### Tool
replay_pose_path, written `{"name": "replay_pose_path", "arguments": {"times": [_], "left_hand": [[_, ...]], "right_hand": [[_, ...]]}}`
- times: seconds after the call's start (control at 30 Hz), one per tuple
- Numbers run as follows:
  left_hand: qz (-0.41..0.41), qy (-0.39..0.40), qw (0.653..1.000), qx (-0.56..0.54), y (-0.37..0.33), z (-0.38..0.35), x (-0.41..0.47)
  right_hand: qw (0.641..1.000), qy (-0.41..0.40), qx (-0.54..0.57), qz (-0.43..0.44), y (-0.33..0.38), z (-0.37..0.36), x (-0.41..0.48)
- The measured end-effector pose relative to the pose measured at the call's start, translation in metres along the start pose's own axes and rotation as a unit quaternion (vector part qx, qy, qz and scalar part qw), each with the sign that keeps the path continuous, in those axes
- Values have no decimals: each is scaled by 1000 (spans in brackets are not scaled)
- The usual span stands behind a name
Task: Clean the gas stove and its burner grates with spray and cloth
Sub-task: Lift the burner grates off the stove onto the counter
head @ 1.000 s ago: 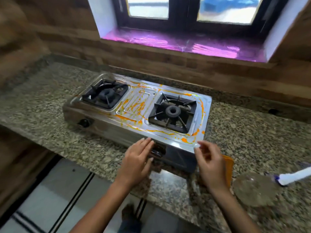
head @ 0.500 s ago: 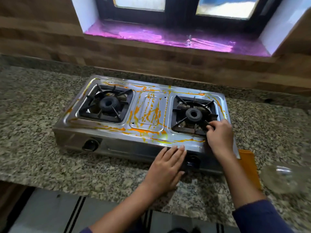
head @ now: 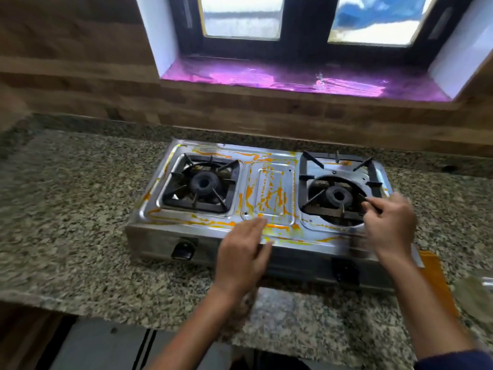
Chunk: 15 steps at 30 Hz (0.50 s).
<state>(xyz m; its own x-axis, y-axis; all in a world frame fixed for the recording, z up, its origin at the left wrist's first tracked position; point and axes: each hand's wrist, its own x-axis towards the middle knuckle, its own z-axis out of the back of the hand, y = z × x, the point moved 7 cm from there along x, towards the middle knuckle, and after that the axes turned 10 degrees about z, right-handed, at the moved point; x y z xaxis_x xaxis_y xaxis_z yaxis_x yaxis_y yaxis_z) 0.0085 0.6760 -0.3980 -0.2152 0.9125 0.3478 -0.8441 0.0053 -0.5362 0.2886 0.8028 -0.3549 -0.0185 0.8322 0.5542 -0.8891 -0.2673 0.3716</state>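
Observation:
A two-burner steel gas stove (head: 272,198) smeared with orange streaks sits on the granite counter. Its left grate (head: 200,184) lies flat in its well. The right grate (head: 344,182) is tilted, its near edge raised off the stove top. My right hand (head: 390,227) grips that grate's near right corner. My left hand (head: 244,253) hovers flat over the stove's front edge, fingers apart, holding nothing. An orange cloth (head: 437,279) lies on the counter right of the stove, partly behind my right forearm.
Two black knobs (head: 182,249) sit on the stove's front face. A glass bowl (head: 477,297) stands at the right edge of the granite counter (head: 66,209). A wood-panelled wall and a window sill (head: 293,81) rise behind the stove.
My right hand has taken hold of the right grate and lifted its near edge. My left hand has risen from the stove's front face to above its front edge.

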Motion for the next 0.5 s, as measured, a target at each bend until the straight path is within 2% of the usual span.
{"name": "replay_pose_path", "arguments": {"times": [0.07,0.13,0.2,0.37,0.5], "left_hand": [[120,-41,991,27,41,30,17],[231,-46,971,43,77,50,33],[295,-42,952,70,96,61,50],[358,-11,919,166,124,68,77],[338,38,913,225,125,59,89]], "right_hand": [[999,-9,31,-2,11,-2,0],[998,-9,65,-4,24,-11,-1],[997,-2,81,-10,27,-18,-3],[992,24,122,-2,43,-32,5],[988,43,150,11,54,-41,17]]}}
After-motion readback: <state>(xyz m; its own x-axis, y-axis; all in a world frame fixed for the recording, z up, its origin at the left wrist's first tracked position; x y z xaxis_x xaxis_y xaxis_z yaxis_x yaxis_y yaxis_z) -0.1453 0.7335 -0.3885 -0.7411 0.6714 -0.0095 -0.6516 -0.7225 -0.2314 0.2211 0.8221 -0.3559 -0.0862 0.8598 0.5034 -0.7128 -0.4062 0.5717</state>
